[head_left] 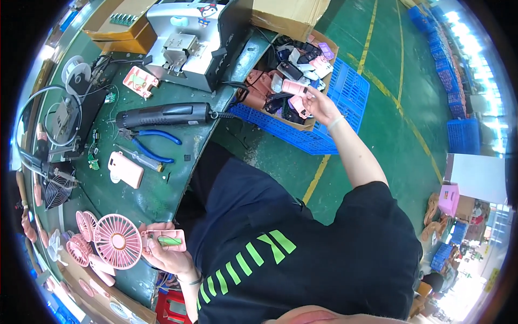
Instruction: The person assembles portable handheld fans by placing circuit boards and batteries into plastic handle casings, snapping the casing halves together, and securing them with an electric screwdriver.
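Work is centring on a pink handheld fan (118, 241), held at the near end of the green surface (154, 208). Its handle (178, 235) is lying open, showing a green part (170, 242) inside. The left hand (170, 258) is gripping this handle, thumb resting across it, while the round grille is pointing left, just beside other pink fans (79, 249). Well apart from it, the right hand (322, 108) is hovering over a carton (308, 127) of mixed casings, fingers nearly together and apparently pinching a pink piece (295, 88); whether the piece is touching the pile is hard to tell. The carton is sitting in a blue crate (352, 89).

Judging by this, the step in hand is probably discarding a loose cover while the opened fan is waiting in the other hand. The next move seems to be calling for a clean release over the carton, then careful fingers at the exposed handle. Blue-handled pliers (141, 146) and a screwdriver (143, 157) are lying on the surface, untouched.
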{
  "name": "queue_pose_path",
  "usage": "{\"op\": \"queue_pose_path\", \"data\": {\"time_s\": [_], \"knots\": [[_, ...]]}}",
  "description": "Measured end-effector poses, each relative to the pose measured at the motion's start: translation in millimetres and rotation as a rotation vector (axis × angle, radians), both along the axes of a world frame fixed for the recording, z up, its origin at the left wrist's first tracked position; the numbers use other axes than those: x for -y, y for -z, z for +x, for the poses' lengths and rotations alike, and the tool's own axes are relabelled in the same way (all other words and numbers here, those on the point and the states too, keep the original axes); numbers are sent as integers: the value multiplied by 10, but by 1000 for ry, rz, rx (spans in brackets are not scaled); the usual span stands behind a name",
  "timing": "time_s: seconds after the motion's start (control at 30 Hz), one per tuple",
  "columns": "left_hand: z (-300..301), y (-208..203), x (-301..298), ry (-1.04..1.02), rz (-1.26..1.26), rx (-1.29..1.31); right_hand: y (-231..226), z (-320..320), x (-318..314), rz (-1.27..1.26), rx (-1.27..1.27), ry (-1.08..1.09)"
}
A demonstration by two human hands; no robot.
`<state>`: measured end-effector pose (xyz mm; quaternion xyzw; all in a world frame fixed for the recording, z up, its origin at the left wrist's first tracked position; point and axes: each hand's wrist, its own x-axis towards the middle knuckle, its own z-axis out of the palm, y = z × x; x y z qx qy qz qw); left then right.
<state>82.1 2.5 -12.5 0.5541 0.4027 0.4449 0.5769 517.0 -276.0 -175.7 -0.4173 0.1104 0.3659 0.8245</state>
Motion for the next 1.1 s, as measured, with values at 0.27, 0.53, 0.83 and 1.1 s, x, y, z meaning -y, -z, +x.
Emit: {"op": "queue_pose_path", "data": {"time_s": [0.27,0.53,0.83,1.1], "knots": [[-194,-180,-54,194,-348,230,-820,-1304,-768,-355,550,-1228],[-435,-182,-195,346,-901,1003,-915,-2330,-1185,-31,-47,-1043],[-517,-182,-209,274,-885,1110,-1426,-2444,-1290,-3,-54,-1158],[-468,-211,-119,119,-463,649,-2050,-2884,-1954,118,786,-1115]]}}
